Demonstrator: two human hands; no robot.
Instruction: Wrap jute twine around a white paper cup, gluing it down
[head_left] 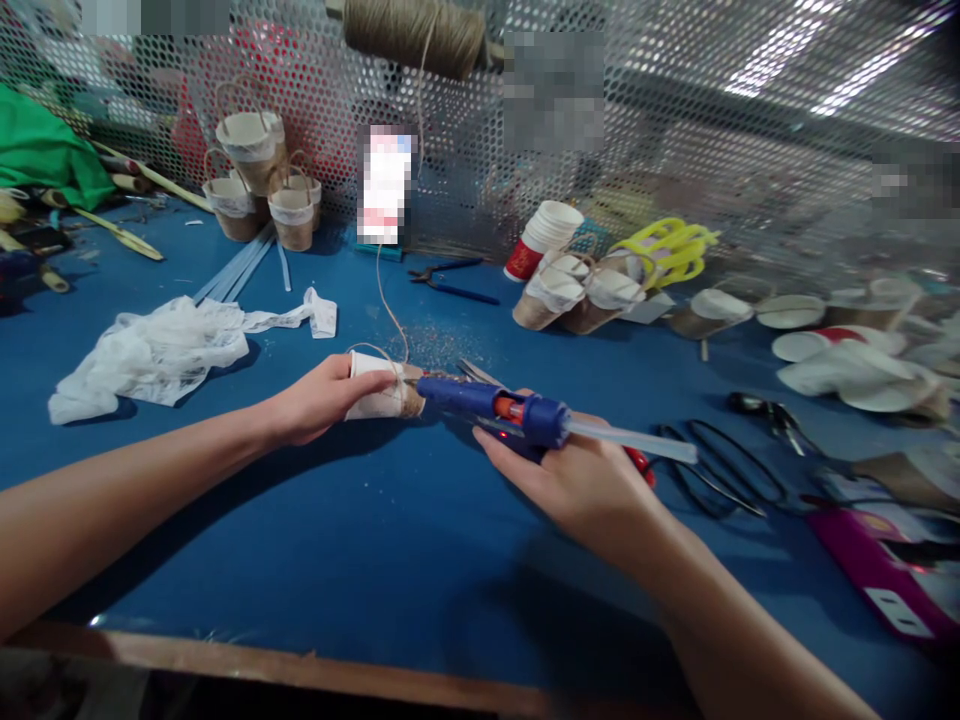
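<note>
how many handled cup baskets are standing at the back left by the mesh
3: the back basket sits highest, with the left basket and the right basket below it; more may hide behind.

A white paper cup [373, 395] lies on its side just above the blue counter [375, 560], one end wrapped in brown twine [411, 402]. A blue glue gun [499, 410] points its nozzle at that band, a clear glue stick [634, 441] jutting from its back

Blue table [390, 570], wooden front edge [300, 668]. Behind it a perforated metal screen [750, 160] — bright light strips [780, 60] glint top right.
</note>
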